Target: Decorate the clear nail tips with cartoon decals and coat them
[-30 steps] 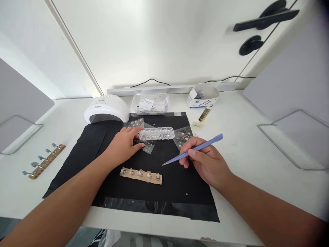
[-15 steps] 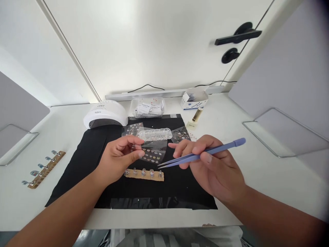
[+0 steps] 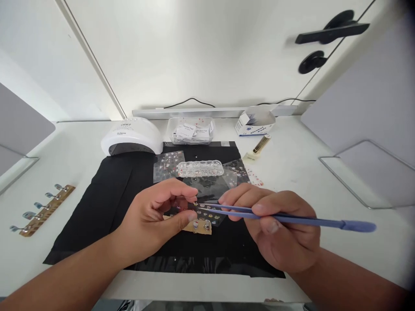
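While the left hand [image 3: 152,220] pinches a clear sticker sheet [image 3: 204,203] between thumb and forefinger, its fingers are closed on the left edge of the sheet and hold it a little above the black mat [image 3: 106,190]. The sheet spreads from these fingers to the right, toward the other hand. The right hand [image 3: 279,229] grips blue tweezers [image 3: 285,218] with thumb and first fingers closed around the middle of the tool. The long axis of the tweezers runs almost level from right to left: the blunt end points to the right, past the hand, and the two thin tips point left, onto the sheet, just beside the left thumb. The tips seem slightly apart, but I cannot tell if they touch a sticker. So the sheet lies directly left of the right fingers, and both hands are close to it, the left one holding it. Under the sheet, on the mat, lies a tan strip [image 3: 202,226] with small nail tips, partly hidden. Farther back on the mat there is a clear gem box [image 3: 200,168], long from left to right, with more sticker sheets around it. Behind these stand a white lamp [image 3: 131,137] and a tub [image 3: 191,131], and to the far left a second strip [image 3: 42,210] rests on the table [image 3: 304,172].
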Motion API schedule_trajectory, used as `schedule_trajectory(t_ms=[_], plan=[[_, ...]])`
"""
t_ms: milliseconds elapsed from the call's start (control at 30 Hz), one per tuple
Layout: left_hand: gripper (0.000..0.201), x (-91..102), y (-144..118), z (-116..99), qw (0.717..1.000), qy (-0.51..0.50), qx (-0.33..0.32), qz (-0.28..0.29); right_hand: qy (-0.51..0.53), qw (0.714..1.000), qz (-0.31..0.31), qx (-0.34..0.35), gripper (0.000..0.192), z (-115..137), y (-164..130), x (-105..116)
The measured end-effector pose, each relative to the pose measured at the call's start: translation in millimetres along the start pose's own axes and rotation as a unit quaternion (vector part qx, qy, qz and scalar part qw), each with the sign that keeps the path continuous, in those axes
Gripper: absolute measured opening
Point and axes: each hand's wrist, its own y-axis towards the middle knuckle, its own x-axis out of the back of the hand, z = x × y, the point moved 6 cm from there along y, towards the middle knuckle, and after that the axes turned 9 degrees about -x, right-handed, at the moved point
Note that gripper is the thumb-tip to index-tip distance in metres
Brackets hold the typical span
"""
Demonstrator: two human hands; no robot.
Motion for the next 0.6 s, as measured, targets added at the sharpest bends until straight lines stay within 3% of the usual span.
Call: schedule_trajectory(t_ms=[133,333,600], plan=[[0.022,-0.1,2,-3,0.999,0.039,-0.003,-0.011,-0.038,0.999,0.016,0.034,0.032,-1,-8,-2],[0.017,-2.6,6,-5,0.993,0.112,-0.023,0.014,-0.102,0.993,0.020,0.046,0.031,1,-12,-2],[0.016,-2.9,7,-12,0.984,0.153,-0.084,0.034,-0.053,0.998,0.001,-0.017,0.024,-8,-10,-2]])
